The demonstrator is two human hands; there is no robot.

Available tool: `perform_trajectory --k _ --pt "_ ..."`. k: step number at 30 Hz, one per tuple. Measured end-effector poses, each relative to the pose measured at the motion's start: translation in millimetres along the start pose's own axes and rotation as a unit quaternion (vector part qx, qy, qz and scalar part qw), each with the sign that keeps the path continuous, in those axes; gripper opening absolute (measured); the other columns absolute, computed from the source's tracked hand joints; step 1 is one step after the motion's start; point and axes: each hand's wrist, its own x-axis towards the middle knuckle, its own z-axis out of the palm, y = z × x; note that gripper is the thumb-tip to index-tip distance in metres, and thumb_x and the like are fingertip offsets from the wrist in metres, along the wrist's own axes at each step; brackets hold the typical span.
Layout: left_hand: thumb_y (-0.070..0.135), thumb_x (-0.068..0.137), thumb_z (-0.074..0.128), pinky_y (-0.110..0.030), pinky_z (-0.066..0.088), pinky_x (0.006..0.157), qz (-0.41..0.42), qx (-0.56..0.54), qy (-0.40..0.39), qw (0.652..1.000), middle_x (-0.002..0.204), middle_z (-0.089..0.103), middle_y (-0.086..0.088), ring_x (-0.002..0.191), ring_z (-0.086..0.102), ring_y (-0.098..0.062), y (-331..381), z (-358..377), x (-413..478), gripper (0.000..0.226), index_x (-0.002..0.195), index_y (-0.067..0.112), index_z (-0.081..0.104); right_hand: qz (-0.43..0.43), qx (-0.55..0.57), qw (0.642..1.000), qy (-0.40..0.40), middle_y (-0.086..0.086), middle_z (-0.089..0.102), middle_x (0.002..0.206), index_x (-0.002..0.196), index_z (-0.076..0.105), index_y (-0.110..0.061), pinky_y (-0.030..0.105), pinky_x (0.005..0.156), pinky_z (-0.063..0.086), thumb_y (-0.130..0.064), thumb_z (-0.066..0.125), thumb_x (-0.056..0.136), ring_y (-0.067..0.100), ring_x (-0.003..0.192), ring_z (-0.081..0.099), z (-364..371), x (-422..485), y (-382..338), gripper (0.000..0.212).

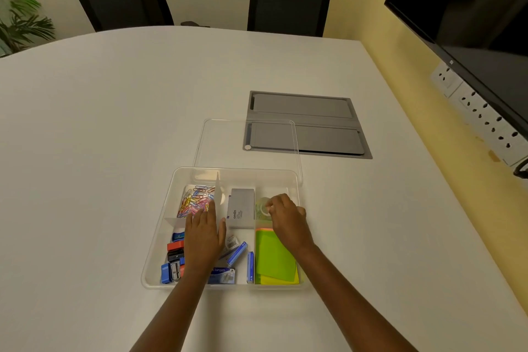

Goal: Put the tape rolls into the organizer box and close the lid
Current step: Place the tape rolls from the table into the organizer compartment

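Setting the clear tape roll (261, 206) into the organizer box's (155, 251) far right compartment, the right hand (285, 216) pinches it and should release only once it's flat, while the left hand (203, 233) rests flat, fingers spread, inside the box.

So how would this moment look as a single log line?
step: placing tape roll | right hand: holding roll in organizer box, right compartment | left hand: flat in box | lid: off, behind box
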Motion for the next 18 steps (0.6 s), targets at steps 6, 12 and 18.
perform_trajectory --k 6,12,18 --pt "0.028 0.098 0.029 -0.040 0.011 0.119 0.003 0.000 -0.014 1.000 0.145 0.041 -0.014 0.136 0.035 -0.027 -3.6 0.9 -0.5 0.051 0.143 0.007 0.019 -0.059 -0.056 0.997 -0.006 0.003 0.056 0.127 0.121 0.055 -0.014 0.032 0.107 0.028 -0.018 0.032 0.100 0.019 0.117 0.052 3.1 -12.2 17.0 0.031" --pt "0.055 0.086 0.002 -0.043 0.016 0.119 0.006 0.003 -0.002 1.000 0.140 0.047 -0.016 0.133 0.039 -0.029 -5.3 -2.5 -14.8 0.077 0.141 0.006 0.023 -0.071 -0.055 0.996 -0.016 0.006 0.058 0.128 0.127 0.052 -0.016 0.032 0.109 0.031 -0.021 0.035 0.100 0.021 0.118 0.052 3.3 -28.2 20.9 0.033" --pt "0.072 0.056 -0.034 -0.043 0.023 0.116 0.007 0.004 0.009 1.000 0.134 0.051 -0.016 0.127 0.045 -0.029 -3.4 -4.2 -26.8 0.124 0.140 0.006 0.027 -0.005 -0.014 1.000 0.019 0.005 0.062 0.115 0.112 0.059 -0.015 0.036 0.093 0.041 -0.039 0.054 0.089 0.023 0.105 0.059 1.1 -25.5 3.4 0.033"
